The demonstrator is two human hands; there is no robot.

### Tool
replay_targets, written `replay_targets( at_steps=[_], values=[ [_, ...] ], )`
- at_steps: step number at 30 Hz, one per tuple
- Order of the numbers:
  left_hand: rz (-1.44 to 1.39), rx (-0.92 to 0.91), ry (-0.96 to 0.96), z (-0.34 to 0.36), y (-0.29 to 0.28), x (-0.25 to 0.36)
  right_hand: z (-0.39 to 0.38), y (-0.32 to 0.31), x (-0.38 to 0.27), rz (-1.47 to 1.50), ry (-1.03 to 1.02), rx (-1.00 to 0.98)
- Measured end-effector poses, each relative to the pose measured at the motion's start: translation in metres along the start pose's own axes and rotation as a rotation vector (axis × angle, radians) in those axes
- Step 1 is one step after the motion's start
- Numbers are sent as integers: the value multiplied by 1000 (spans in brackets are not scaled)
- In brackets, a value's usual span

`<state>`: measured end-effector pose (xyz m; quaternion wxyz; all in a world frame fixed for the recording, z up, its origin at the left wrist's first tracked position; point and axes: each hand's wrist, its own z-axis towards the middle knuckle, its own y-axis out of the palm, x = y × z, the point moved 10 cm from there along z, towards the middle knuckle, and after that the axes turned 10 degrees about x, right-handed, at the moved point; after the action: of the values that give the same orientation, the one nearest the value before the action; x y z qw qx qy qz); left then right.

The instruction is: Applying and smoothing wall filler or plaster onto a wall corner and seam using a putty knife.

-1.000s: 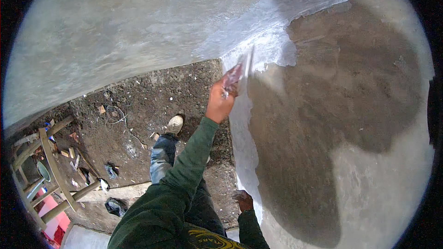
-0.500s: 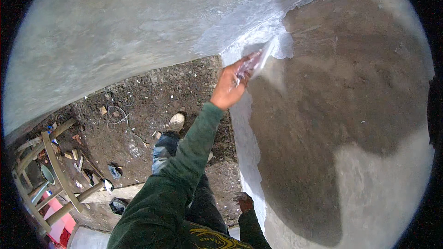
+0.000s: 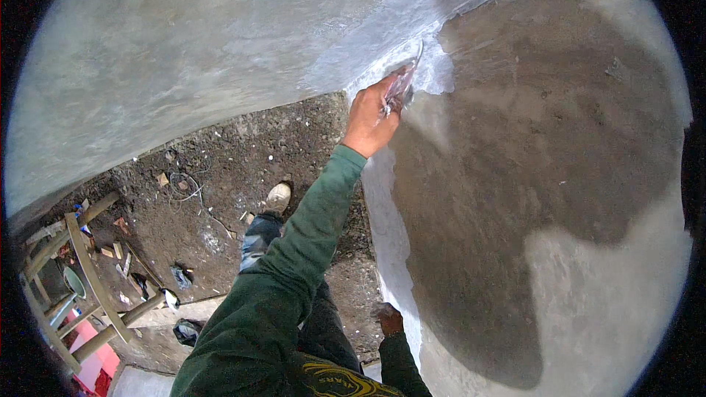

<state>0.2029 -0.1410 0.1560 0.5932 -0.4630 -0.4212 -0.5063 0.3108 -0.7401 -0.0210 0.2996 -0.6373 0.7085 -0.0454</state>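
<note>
My left hand (image 3: 373, 106) grips a smeared trowel (image 3: 401, 82) against the white-coated inside corner (image 3: 434, 59), where the upper grey wall (image 3: 206, 37) meets the darker plastered wall (image 3: 515, 140). A pale strip (image 3: 386, 220) runs down that wall's edge. My right hand (image 3: 390, 320) is low beside this strip, fingers curled; what they hold, if anything, is too small to make out.
Rubbly dirt floor (image 3: 191, 242) lies below, with my shoe (image 3: 278, 197), a loose wire (image 3: 190, 190), wood scraps and a dark plastic bag (image 3: 188, 331). At the left stand a wooden frame (image 3: 92, 272), a green basin (image 3: 73, 283) and something pink (image 3: 95, 360).
My left hand and the trowel have moved up and to the right along the white corner. My right hand has hardly moved.
</note>
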Motion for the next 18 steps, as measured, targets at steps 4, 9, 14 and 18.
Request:
replay_targets(
  at_steps=[4, 9, 14, 18],
  values=[
    [-175, -238, 9, 1, 10, 52, 12, -21, 59, -76, 49, 36],
    [-416, -236, -165, -48, -20, 6, 27, -4, 46, -190, -148, 42],
    [-267, 28, -448, -78, -3, -155, 25, -46, 42, -234, -170, 207],
    [21, 41, -384, -95, 5, -232, 13, 12, 58, 133, 179, 35]
  ],
)
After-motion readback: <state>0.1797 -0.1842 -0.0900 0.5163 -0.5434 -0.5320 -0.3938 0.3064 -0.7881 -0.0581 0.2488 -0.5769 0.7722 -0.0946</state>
